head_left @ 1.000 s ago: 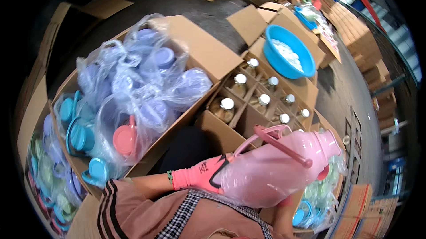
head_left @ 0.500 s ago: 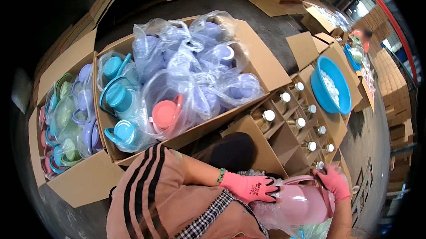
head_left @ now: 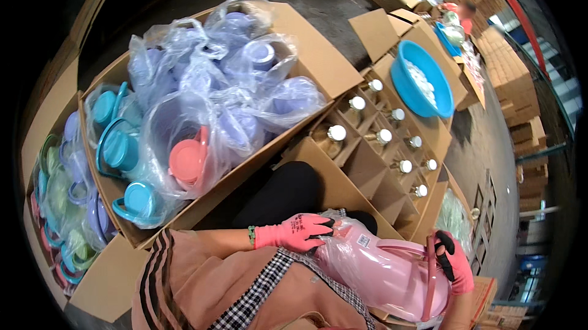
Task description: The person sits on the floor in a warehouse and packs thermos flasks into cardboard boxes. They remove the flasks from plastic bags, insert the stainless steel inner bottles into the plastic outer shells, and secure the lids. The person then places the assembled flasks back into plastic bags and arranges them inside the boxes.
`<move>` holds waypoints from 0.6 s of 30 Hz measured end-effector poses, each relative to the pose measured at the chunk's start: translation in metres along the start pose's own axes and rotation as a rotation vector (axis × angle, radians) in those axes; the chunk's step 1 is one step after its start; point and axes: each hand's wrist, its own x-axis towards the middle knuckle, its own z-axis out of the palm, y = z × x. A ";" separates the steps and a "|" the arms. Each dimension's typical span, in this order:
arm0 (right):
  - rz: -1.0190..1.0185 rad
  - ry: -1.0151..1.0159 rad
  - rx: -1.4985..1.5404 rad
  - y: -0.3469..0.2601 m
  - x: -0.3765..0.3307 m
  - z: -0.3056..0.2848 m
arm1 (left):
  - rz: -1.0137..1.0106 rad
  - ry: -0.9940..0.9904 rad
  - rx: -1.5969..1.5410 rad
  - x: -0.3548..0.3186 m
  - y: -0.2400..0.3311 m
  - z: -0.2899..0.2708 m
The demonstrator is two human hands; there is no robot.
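Note:
A pink plastic jug wrapped in a clear bag lies across my lap at the lower right. My left hand, in a pink glove, presses on the bagged end of the jug. My right hand, also gloved in pink with black fingertips, grips the jug's far end by its pink handle. In front of my knees a divided cardboard box holds several glass inserts with white caps.
A large cardboard box of bagged purple, teal and pink jug parts stands ahead on the left. Another box of coloured lids is at far left. A blue basin of white pieces sits on cartons behind, with stacked cartons beyond.
The view has swung a little. The pink jug has stayed low on my lap, and both my hands have stayed on it, the left at the bagged end and the right at the handle end.

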 end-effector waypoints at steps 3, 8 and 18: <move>0.107 -0.022 -0.291 -0.011 -0.019 0.003 | 0.039 -0.148 0.009 0.003 0.002 0.006; 0.050 -0.252 -0.956 -0.011 -0.028 0.030 | 0.392 -0.206 0.104 0.025 0.016 0.018; -0.052 -0.310 -0.821 -0.003 -0.022 0.043 | 0.324 -0.123 0.139 0.023 0.013 0.004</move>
